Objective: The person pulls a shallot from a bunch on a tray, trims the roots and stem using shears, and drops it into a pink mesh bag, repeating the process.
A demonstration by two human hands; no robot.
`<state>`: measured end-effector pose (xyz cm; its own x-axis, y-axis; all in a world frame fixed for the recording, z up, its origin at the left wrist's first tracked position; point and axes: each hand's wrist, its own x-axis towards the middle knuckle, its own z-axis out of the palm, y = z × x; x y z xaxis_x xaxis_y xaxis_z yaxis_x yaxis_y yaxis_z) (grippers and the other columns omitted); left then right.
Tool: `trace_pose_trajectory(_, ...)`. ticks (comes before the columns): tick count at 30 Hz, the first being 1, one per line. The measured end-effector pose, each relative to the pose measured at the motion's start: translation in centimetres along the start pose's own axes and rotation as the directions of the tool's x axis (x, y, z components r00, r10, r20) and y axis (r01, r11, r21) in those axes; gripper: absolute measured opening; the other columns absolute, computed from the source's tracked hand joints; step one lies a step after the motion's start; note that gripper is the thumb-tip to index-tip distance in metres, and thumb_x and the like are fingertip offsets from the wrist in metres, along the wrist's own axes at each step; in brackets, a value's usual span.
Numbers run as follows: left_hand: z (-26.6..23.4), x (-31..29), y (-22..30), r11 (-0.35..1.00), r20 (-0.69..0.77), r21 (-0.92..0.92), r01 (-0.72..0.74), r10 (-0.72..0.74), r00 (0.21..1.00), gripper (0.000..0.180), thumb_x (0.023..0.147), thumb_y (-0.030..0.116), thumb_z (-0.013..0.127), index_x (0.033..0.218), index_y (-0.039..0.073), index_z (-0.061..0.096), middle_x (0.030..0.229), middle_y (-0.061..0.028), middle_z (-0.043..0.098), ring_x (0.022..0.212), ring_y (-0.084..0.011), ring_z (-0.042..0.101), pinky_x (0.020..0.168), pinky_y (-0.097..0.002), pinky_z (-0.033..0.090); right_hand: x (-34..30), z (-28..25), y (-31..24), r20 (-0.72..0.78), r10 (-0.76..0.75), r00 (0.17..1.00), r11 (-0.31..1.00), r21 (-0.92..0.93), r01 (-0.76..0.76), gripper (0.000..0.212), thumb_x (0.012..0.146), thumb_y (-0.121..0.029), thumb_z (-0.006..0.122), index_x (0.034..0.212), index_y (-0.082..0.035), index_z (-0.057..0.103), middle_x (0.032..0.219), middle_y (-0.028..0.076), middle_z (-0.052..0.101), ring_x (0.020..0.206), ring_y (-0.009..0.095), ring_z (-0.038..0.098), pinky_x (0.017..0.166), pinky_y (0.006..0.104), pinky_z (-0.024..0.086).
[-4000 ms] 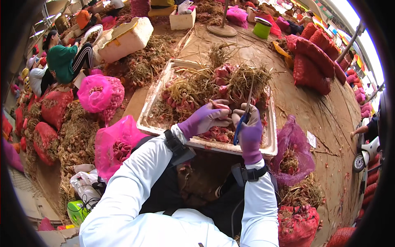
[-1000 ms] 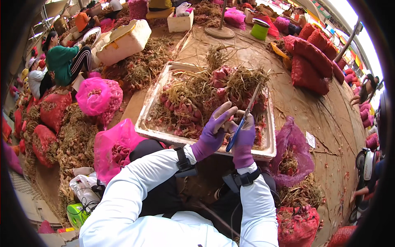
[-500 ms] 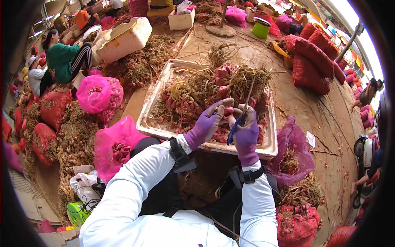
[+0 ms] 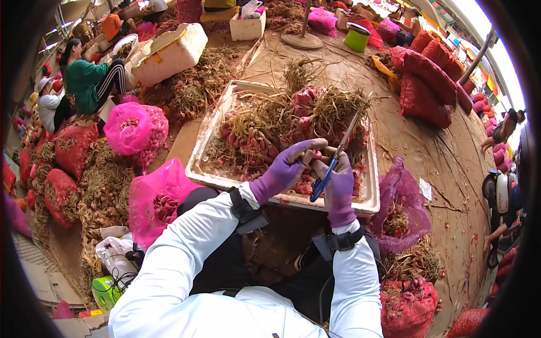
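Note:
Both my hands wear purple gloves with greyish fingertips, over a white foam tray [image 4: 198,163] of shallots with dry stalks. Thumb and fingers of my left hand [image 4: 284,169] pinch a small reddish shallot [image 4: 317,155], partly hidden by the fingers. My right hand [image 4: 338,183] is closed round blue-handled scissors [image 4: 319,187], their long blades slanting up to the right. Its fingertips are close beside the shallot; whether they touch it, I cannot tell. Beyond the hands, a heap of bunched shallots [image 4: 248,132] fills much of the tray.
Pink net bags [image 4: 160,194] of shallots stand on my left, and a purple net bag [image 4: 397,205] on my right. Full red sacks [image 4: 425,84] lie at the far right. A person in green [image 4: 85,79] sits at the far left, near a large foam box [image 4: 172,54].
The scissors have tilted further right, and the fingers of my right hand have shifted round the handles. My left hand has moved slightly left and down.

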<state>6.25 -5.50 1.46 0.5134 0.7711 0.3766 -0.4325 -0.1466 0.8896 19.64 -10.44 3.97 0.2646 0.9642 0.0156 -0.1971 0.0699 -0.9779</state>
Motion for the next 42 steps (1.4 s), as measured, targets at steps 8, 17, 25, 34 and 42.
trace_pose_trajectory(8,1.4,-0.2,-0.5,0.929,0.014,0.239,-0.283,0.288,0.958,0.032,0.098,0.001,0.044,0.129,0.002,0.05,0.129,-0.0114,0.056,0.119,-0.0204,0.054,0.102,-0.033,0.041,0.7,-0.6,1.7,-0.042,0.018,0.999,0.967,0.256,-0.007,0.033,0.08,0.005,0.062,0.111,-0.004,0.053,0.088,0.005,0.063,0.074,0.013,0.064,0.064,0.0256,0.055)
trace_pose_trajectory(17,-1.1,1.2,-0.3,0.884,0.051,-0.457,0.096,-0.082,0.995,0.054,0.103,0.04,0.034,0.137,-0.002,0.039,0.125,-0.0106,0.057,0.108,-0.0171,0.058,0.097,-0.032,0.046,1.2,-1.6,1.2,-0.07,-0.001,0.998,0.964,0.264,0.02,0.038,0.084,-0.001,0.06,0.119,-0.002,0.046,0.098,0.011,0.065,0.072,0.016,0.066,0.06,0.0266,0.056)
trace_pose_trajectory(25,-1.4,0.6,-0.7,0.853,0.071,-0.471,0.227,-0.22,0.973,0.048,0.104,0.039,0.032,0.133,0.003,0.042,0.114,-0.0081,0.058,0.107,-0.0203,0.059,0.095,-0.037,0.049,0.0,-0.2,-0.4,0.097,0.047,0.994,0.959,0.275,-0.072,0.041,0.085,-0.002,0.062,0.123,-0.003,0.046,0.101,0.01,0.065,0.076,0.014,0.066,0.061,0.0233,0.055)
trace_pose_trajectory(34,-4.0,1.1,0.1,0.702,-0.104,-0.594,0.393,-0.552,0.828,0.022,0.097,0.026,0.044,0.094,0.009,0.058,0.081,0.0024,0.055,0.063,-0.0066,0.047,0.053,-0.0183,0.037,0.4,-0.1,0.7,-0.056,-0.213,0.976,0.977,0.004,0.213,0.046,0.082,-0.007,0.07,0.121,-0.005,0.046,0.101,0.011,0.063,0.078,0.013,0.059,0.07,0.0233,0.049)
trace_pose_trajectory(42,-4.6,0.3,-0.7,0.925,-0.165,-0.167,0.341,-0.367,0.915,0.045,0.103,0.042,0.034,0.089,0.007,0.059,0.087,-0.001,0.061,0.065,-0.0082,0.055,0.056,-0.0198,0.046,-0.8,1.1,0.5,0.167,-0.387,0.907,0.814,-0.4,0.421,0.046,0.074,-0.003,0.075,0.114,-0.002,0.052,0.093,0.003,0.058,0.081,0.011,0.054,0.072,0.0266,0.047)
